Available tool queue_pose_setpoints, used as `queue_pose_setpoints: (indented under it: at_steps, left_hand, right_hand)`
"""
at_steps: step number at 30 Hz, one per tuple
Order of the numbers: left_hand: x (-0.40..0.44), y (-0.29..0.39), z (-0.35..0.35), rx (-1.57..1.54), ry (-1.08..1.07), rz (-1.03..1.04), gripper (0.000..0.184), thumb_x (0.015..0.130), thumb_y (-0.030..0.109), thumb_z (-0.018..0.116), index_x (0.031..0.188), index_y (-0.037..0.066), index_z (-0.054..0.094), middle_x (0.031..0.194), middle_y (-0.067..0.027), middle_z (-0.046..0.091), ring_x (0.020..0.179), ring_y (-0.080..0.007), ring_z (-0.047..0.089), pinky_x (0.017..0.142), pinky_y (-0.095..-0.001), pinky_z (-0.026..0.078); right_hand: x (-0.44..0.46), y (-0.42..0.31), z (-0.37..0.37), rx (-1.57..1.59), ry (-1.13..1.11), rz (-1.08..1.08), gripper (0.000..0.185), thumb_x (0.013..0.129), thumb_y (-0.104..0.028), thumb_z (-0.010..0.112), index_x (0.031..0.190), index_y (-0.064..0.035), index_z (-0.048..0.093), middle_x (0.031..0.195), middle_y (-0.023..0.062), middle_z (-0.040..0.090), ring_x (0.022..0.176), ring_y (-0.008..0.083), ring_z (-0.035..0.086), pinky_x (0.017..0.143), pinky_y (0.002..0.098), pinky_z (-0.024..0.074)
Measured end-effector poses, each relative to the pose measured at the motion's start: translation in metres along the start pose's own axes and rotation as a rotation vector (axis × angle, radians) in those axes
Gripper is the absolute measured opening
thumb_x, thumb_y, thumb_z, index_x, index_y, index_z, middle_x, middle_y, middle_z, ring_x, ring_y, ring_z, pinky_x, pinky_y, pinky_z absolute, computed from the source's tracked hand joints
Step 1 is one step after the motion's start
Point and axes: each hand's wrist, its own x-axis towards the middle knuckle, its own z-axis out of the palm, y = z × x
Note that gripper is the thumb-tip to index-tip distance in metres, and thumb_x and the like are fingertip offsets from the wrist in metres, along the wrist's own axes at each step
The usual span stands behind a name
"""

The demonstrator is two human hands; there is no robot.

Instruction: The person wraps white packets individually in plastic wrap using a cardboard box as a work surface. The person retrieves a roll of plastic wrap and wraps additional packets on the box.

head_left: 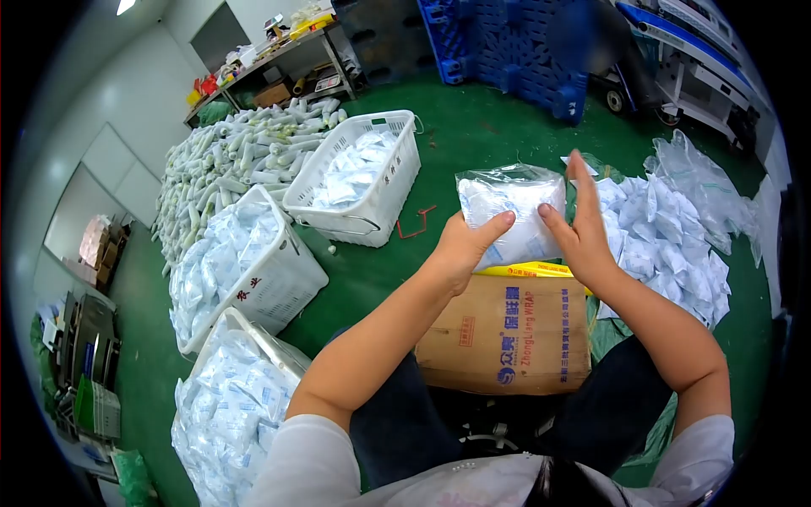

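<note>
A clear plastic bag (515, 221) filled with white packets is in front of me, above a cardboard box (507, 334). My left hand (471, 245) grips its left side, thumb on top and the other fingers hidden underneath. At the right side, my right hand (583, 232) has its fingers stretched upward and its thumb tip against the bag. Just beyond that hand lies a heap of white packets (659, 237). A yellow strip of packaging (532, 269) crosses the far edge of the box.
Three white crates (287, 291) of bagged packets stand to the left. Behind them is a large pile of wrapped pale green produce (253, 152). Empty-looking clear bags (701, 182) lie at right. Blue pallets (524, 59) and a workbench (270, 63) stand at the back.
</note>
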Motion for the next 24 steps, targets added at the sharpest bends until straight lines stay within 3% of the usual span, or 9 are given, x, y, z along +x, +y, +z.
queue_pose_setpoints:
  at_steps: [3, 4, 7, 10, 13, 19, 21, 23, 24]
  left_hand:
    - [0.000, -0.001, -0.006, 0.073, 0.017, -0.085, 0.048, 0.091, 0.027, 0.070, 0.128, 0.000, 0.056, 0.117, -0.0105, 0.065, 0.101, -0.0194, 0.065, 0.085, -0.0317, 0.052]
    - [0.001, -0.002, -0.005, 0.103, 0.000, -0.123, 0.046, 0.091, 0.027, 0.069, 0.127, 0.000, 0.057, 0.114, -0.0101, 0.066, 0.099, -0.0192, 0.066, 0.083, -0.0315, 0.052]
    - [-0.004, -0.013, 0.007, 0.115, -0.051, -0.100, 0.048, 0.093, 0.032, 0.067, 0.126, 0.000, 0.053, 0.114, -0.0121, 0.066, 0.097, -0.0209, 0.067, 0.079, -0.0330, 0.057]
    - [-0.008, -0.009, 0.001, 0.089, -0.141, -0.229, 0.049, 0.090, 0.032, 0.070, 0.124, 0.000, 0.055, 0.113, -0.0108, 0.065, 0.096, -0.0214, 0.067, 0.081, -0.0351, 0.055]
    - [-0.011, -0.003, -0.003, 0.281, -0.187, -0.154, 0.053, 0.087, 0.032, 0.073, 0.124, -0.001, 0.055, 0.114, -0.0112, 0.064, 0.099, -0.0214, 0.065, 0.085, -0.0352, 0.053]
    - [-0.014, 0.011, -0.007, 0.351, -0.218, -0.058, 0.059, 0.085, 0.034, 0.074, 0.125, -0.004, 0.055, 0.111, -0.0112, 0.066, 0.100, -0.0200, 0.064, 0.085, -0.0335, 0.052]
    - [-0.001, -0.004, -0.012, 0.348, 0.016, 0.058, 0.039, 0.089, 0.028, 0.072, 0.115, 0.001, 0.059, 0.100, -0.0064, 0.065, 0.088, -0.0158, 0.063, 0.080, -0.0325, 0.053]
    - [0.014, -0.005, -0.026, 0.300, 0.108, 0.123, 0.030, 0.093, 0.023, 0.068, 0.112, 0.004, 0.056, 0.097, -0.0044, 0.062, 0.086, -0.0136, 0.060, 0.075, -0.0307, 0.051]
    - [0.022, -0.008, -0.031, 0.166, 0.131, 0.231, 0.037, 0.093, 0.023, 0.068, 0.120, 0.004, 0.053, 0.108, -0.0079, 0.063, 0.097, -0.0158, 0.061, 0.084, -0.0315, 0.051]
  right_hand:
    - [0.008, -0.021, -0.018, -0.088, -0.243, -0.588, 0.077, 0.085, -0.018, 0.070, 0.150, -0.0030, 0.031, 0.150, 0.0190, 0.039, 0.136, 0.0340, 0.041, 0.114, 0.0422, 0.0294]
    - [0.003, -0.032, -0.011, 0.030, -0.451, -0.496, 0.080, 0.080, -0.020, 0.074, 0.148, -0.0029, 0.035, 0.149, 0.0188, 0.040, 0.134, 0.0359, 0.042, 0.115, 0.0442, 0.0290]
    - [0.004, -0.031, -0.007, -0.090, -0.411, -0.533, 0.076, 0.080, -0.028, 0.074, 0.144, -0.0044, 0.041, 0.143, 0.0174, 0.048, 0.125, 0.0364, 0.050, 0.104, 0.0448, 0.0417]
    - [0.009, -0.032, -0.014, -0.128, -0.423, -0.418, 0.066, 0.089, -0.043, 0.063, 0.139, -0.0024, 0.048, 0.134, 0.0158, 0.055, 0.115, 0.0325, 0.058, 0.088, 0.0416, 0.0511]
    - [0.010, -0.022, -0.032, -0.104, -0.695, -0.145, 0.077, 0.085, -0.056, 0.066, 0.136, -0.0002, 0.049, 0.116, 0.0194, 0.065, 0.098, 0.0330, 0.066, 0.083, 0.0406, 0.0527]
    - [0.022, -0.004, -0.061, 0.515, -1.110, 0.394, 0.062, 0.080, -0.039, 0.077, 0.124, 0.0010, 0.058, 0.101, 0.0097, 0.068, 0.090, 0.0182, 0.064, 0.081, 0.0337, 0.0512]
    - [0.015, 0.007, -0.047, 0.554, -1.066, 0.387, 0.059, 0.077, -0.035, 0.081, 0.121, -0.0016, 0.061, 0.098, 0.0088, 0.068, 0.090, 0.0163, 0.065, 0.059, 0.0279, 0.0552]
    - [0.009, 0.004, -0.037, 0.636, -0.968, 0.538, 0.056, 0.076, -0.034, 0.080, 0.117, -0.0001, 0.061, 0.095, 0.0073, 0.068, 0.087, 0.0150, 0.065, 0.058, 0.0288, 0.0550]
    - [0.005, 0.006, -0.032, 0.703, -0.896, 0.546, 0.055, 0.077, -0.034, 0.078, 0.117, 0.0008, 0.061, 0.095, 0.0076, 0.068, 0.084, 0.0151, 0.065, 0.057, 0.0288, 0.0549]
